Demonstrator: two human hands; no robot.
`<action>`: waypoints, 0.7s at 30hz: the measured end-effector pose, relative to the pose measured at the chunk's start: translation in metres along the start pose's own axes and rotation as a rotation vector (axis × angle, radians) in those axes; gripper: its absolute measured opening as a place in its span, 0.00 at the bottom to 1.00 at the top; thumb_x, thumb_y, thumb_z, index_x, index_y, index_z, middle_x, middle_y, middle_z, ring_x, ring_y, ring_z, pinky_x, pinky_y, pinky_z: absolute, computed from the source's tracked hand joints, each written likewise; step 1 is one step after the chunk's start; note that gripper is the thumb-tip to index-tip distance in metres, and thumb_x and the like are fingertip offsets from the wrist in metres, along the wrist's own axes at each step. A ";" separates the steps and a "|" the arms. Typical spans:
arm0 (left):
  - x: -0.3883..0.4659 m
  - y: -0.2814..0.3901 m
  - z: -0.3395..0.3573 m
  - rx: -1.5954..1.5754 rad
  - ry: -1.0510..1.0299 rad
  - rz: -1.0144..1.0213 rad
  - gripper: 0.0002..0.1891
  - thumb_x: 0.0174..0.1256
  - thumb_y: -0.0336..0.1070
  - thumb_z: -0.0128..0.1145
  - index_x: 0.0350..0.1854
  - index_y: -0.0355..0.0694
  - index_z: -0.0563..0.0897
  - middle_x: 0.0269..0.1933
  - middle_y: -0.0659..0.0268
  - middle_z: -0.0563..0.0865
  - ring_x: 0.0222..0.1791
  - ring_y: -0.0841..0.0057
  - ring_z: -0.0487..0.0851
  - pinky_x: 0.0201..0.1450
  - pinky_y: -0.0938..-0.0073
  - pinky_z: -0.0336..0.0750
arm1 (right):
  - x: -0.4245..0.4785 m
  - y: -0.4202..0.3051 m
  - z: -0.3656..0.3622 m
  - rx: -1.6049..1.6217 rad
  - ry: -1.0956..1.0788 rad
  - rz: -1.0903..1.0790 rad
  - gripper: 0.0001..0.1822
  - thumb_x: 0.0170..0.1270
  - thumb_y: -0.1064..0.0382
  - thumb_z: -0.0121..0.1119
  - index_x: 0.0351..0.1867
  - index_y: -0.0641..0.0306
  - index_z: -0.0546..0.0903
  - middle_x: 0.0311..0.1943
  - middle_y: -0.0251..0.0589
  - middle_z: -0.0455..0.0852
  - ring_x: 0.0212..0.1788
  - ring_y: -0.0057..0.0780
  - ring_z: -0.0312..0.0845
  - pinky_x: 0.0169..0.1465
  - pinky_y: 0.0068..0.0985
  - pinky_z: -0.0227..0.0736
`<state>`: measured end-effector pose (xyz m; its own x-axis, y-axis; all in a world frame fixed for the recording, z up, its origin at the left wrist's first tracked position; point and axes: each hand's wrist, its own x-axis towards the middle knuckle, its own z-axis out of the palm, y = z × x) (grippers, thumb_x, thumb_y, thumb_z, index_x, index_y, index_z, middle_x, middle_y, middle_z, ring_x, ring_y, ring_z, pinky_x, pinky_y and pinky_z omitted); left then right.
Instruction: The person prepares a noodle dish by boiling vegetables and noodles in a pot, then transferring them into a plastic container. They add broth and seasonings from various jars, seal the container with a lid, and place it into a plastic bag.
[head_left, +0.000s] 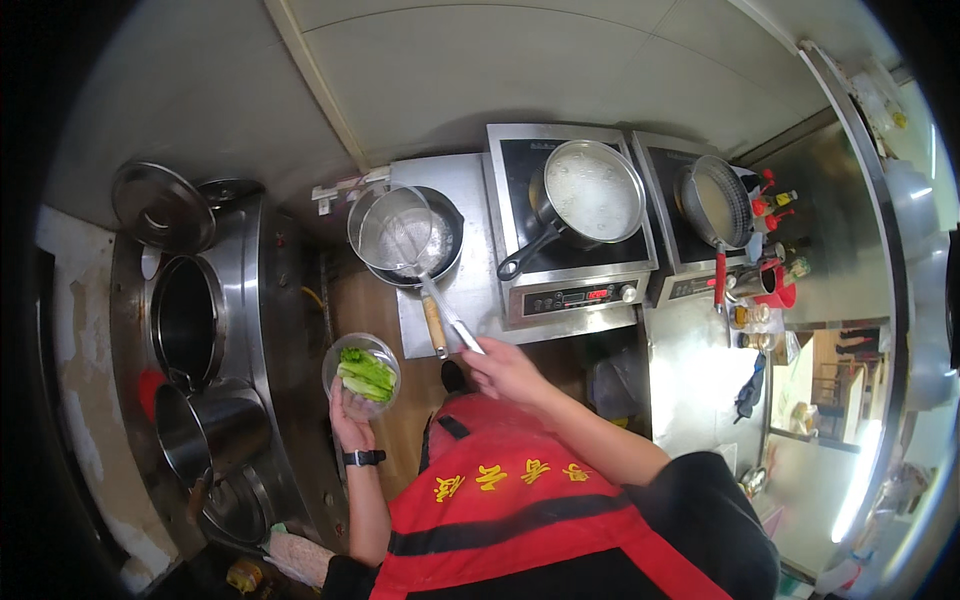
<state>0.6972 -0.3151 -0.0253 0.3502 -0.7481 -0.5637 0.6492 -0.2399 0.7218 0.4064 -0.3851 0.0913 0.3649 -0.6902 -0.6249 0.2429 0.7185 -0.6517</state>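
Note:
My left hand (351, 416) supports a clear plastic bowl (328, 373) from below, with green lettuce leaves (366, 375) lying in it. In my right hand (504, 369) is the metal handle of a wire-mesh strainer (390, 225). The strainer's round basket hangs over a dark wok-like pan (450, 225) with a wooden handle (433, 324); whether basket and pan touch I cannot tell. To the right, a steel saucepan (594, 191) of bubbling, foamy liquid stands on an induction cooker (517, 202), its black handle pointing toward me.
A second induction cooker (667, 259) bears a pan (697, 202) with cloudy liquid and a red handle. Sauce bottles (769, 210) and spice jars (750, 316) crowd the right side. At left, a steel unit (244, 300) holds deep pots (187, 322) and a lid (163, 208).

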 end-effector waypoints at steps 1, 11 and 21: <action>0.006 0.004 0.011 0.008 -0.037 0.002 0.28 0.70 0.51 0.49 0.68 0.42 0.68 0.63 0.59 0.74 0.56 0.69 0.76 0.55 0.70 0.72 | -0.021 -0.007 -0.012 -0.056 0.043 -0.095 0.11 0.70 0.60 0.56 0.50 0.58 0.75 0.20 0.25 0.72 0.15 0.13 0.62 0.19 0.15 0.57; -0.002 -0.008 0.127 0.060 -0.159 0.108 0.23 0.73 0.44 0.49 0.65 0.38 0.71 0.60 0.61 0.78 0.51 0.73 0.80 0.49 0.73 0.76 | -0.097 -0.109 -0.184 -1.294 0.954 -0.555 0.20 0.65 0.65 0.53 0.58 0.67 0.72 0.42 0.57 0.83 0.42 0.56 0.80 0.45 0.44 0.74; -0.021 -0.019 0.177 0.031 -0.178 0.175 0.23 0.74 0.44 0.47 0.64 0.34 0.70 0.61 0.59 0.77 0.57 0.69 0.78 0.55 0.70 0.74 | -0.078 -0.112 -0.211 -1.258 0.904 -0.357 0.18 0.64 0.64 0.52 0.54 0.70 0.72 0.38 0.63 0.82 0.42 0.60 0.79 0.44 0.49 0.73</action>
<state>0.5585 -0.4045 0.0438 0.3293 -0.8763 -0.3516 0.5672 -0.1142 0.8157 0.1613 -0.4299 0.1229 -0.2886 -0.9513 -0.1081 -0.8381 0.3056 -0.4519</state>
